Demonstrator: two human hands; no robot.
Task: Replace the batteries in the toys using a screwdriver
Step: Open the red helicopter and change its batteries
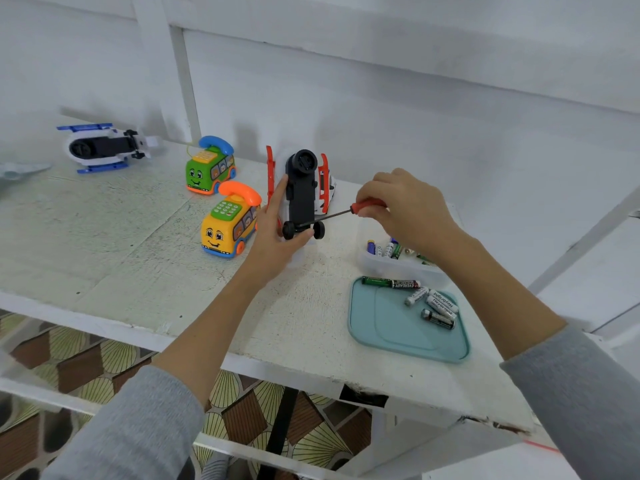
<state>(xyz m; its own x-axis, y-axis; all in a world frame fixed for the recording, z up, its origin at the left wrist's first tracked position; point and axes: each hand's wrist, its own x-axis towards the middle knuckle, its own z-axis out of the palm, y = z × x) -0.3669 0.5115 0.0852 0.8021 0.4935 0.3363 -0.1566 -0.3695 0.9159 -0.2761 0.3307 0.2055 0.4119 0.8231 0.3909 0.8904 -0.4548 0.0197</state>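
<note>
Left hand point(277, 233) grips the upturned white-and-red toy point(302, 188) mid-frame on the table point(138, 271); right hand point(401, 209) pinches the red-handled screwdriver point(341, 213), tip at the toy's black underside; I see loose batteries point(433, 303) on the teal tray point(388, 327) lower right; two bus-phone toys point(221, 202) sit left of the hands.

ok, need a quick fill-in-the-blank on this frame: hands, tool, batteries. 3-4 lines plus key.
1. The right hand grips a screwdriver with a ____ handle.
2. The left hand holds the toy helicopter with its ____ facing the camera.
3. Loose batteries lie on the ____ tray.
4. The toy bus nearest the left hand is ____.

Missing words: red; underside; teal; yellow
</note>
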